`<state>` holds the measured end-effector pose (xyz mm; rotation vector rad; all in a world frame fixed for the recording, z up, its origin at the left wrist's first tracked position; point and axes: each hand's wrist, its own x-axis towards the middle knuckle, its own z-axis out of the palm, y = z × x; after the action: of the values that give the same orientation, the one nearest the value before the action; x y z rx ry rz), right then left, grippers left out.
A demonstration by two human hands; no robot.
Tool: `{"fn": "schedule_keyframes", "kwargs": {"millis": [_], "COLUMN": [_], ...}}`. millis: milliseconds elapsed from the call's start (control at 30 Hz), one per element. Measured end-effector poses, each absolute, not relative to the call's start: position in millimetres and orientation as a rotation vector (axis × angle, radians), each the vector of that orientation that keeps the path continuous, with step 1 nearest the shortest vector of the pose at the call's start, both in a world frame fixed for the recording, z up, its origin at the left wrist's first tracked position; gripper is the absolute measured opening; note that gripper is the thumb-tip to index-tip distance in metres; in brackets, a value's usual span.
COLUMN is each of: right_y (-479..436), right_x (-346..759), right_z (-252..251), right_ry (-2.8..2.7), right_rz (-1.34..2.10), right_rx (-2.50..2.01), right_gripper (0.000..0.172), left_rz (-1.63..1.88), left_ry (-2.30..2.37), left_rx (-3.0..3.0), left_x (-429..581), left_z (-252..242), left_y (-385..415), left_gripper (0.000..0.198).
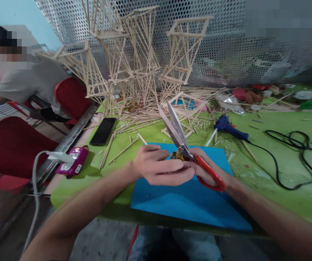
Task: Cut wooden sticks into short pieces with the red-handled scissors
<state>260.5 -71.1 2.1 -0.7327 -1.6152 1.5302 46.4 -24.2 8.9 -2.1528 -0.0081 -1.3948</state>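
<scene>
My right hand (206,170) grips the orange handles of a pair of scissors (177,134), whose steel blades stand apart and point up and away from me. My left hand (161,166) is curled right beside the scissors' pivot, its fingertips closed on something small and yellowish there that I cannot make out. Both hands hover over a blue mat (188,199) on the green table (281,174). Beyond them lies a heap of loose wooden sticks (156,112).
Tall stick-frame towers (134,54) stand at the back against perforated metal mesh. A blue glue gun (230,128) with a black cable (288,159) lies at right, a black phone (103,131) and a pink device (73,163) at left. A person sits far left by red chairs (11,145).
</scene>
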Motion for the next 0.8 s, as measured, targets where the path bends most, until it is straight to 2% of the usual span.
{"fn": "schedule_keyframes", "kwargs": {"millis": [367,800], "right_y": [-71,-69], "right_x": [258,260], "right_z": [-1,-8], "right_ry": [-1.708,-1.668], "right_rz": [1.571,1.636], "right_rx": [-0.696,-0.637], "right_gripper": [0.043,0.036], "left_rz": [-1.356,-1.458], "left_ry": [-0.034,0.015], "left_rx": [-2.139,-2.145], "left_x": [47,52], "left_z": [12,17], "left_y": [-25,-26], "left_gripper": [0.009,0.004]}}
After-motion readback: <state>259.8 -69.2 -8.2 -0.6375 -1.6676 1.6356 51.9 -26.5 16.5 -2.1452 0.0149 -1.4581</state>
